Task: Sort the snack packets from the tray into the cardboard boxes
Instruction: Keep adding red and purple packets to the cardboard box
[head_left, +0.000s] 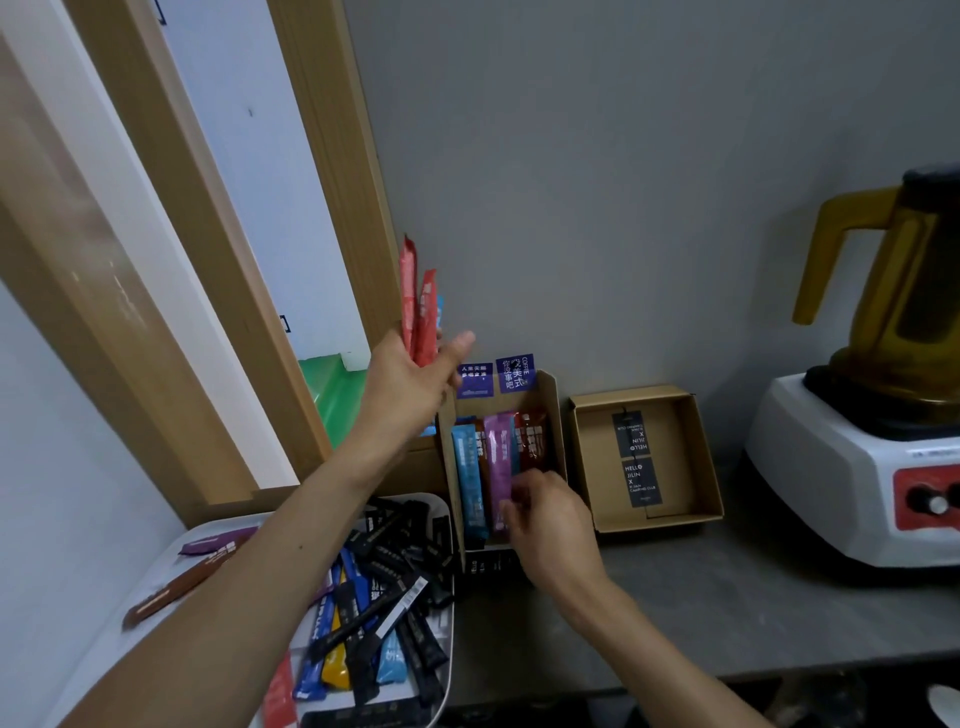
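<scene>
My left hand (410, 376) is raised near the wall, holding a few stick packets (418, 306) upright, red ones with a blue one behind. My right hand (550, 525) reaches into the tall cardboard box (550, 410) and pinches the lower end of a purple packet (500, 467) that stands beside blue and dark red packets. At lower left the white tray (447, 629) holds several black, blue, yellow, purple and brown stick packets, partly hidden by my left forearm. A second, shallow cardboard box (587, 457) lies open to the right with only a black label card inside.
A white blender base (841, 478) with an amber jug (904, 291) stands at the right on the grey counter (727, 613). The grey wall is close behind the boxes. A wooden door frame (208, 270) rises at the left. A green object (332, 395) lies behind the tray.
</scene>
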